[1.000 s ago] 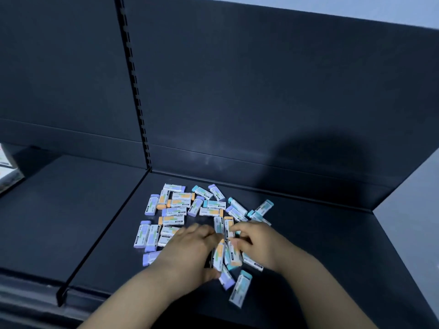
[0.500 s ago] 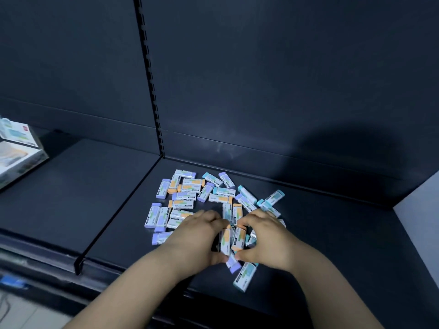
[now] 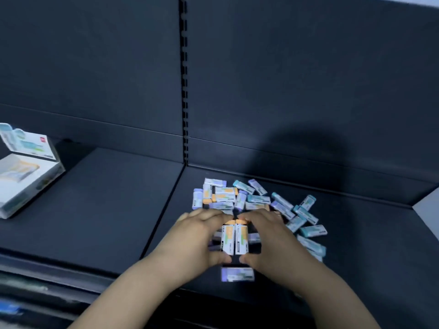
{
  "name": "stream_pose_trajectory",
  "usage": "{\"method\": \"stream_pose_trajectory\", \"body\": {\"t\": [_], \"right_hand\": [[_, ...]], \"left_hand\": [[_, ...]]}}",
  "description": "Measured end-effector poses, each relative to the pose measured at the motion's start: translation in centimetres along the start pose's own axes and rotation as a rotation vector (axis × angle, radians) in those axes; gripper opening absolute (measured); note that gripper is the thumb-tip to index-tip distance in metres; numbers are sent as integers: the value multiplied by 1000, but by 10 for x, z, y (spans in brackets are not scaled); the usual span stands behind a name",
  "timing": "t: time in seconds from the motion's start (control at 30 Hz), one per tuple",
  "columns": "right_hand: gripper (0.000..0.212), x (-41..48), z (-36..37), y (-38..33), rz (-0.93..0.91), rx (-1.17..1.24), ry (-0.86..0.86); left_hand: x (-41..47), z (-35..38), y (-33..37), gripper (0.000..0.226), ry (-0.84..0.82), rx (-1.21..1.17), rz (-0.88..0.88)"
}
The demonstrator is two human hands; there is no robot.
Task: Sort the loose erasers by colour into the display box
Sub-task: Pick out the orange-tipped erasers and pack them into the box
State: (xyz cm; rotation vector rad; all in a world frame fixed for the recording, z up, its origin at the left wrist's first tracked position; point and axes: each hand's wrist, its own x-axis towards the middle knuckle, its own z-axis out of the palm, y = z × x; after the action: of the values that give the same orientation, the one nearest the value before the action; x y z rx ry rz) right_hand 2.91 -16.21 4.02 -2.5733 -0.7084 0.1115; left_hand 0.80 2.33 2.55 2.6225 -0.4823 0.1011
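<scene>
Several loose erasers (image 3: 257, 199) in white sleeves with orange, purple or teal ends lie scattered on a dark shelf. Two orange erasers (image 3: 234, 238) stand side by side between my hands, just above the pile. My left hand (image 3: 194, 238) grips the left one between fingers and thumb, and my right hand (image 3: 270, 238) grips the right one the same way. A purple eraser (image 3: 237, 274) lies just below my thumbs. The white display box (image 3: 26, 176), lid up, sits at the far left of the neighbouring shelf section.
A slotted vertical upright (image 3: 184, 91) divides the dark back wall. A seam in the shelf floor (image 3: 164, 210) runs from it toward the front edge (image 3: 71, 269). A pale side panel (image 3: 427, 207) closes the right end.
My hands have drawn together and now hold two orange erasers upright between them. My view has swung left, bringing the display box further into sight.
</scene>
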Motion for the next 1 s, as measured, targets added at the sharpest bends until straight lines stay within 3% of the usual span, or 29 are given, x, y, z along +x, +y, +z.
{"method": "stream_pose_trajectory", "body": {"t": [0.43,1.0], "right_hand": [[71,76,87,-179,7,-6,68],[67,119,110,-213,-59,125,-64]], "left_hand": [[-90,-99,-163,72,51,40,58],[-109,-131,-200,69,81,173,-17]]}}
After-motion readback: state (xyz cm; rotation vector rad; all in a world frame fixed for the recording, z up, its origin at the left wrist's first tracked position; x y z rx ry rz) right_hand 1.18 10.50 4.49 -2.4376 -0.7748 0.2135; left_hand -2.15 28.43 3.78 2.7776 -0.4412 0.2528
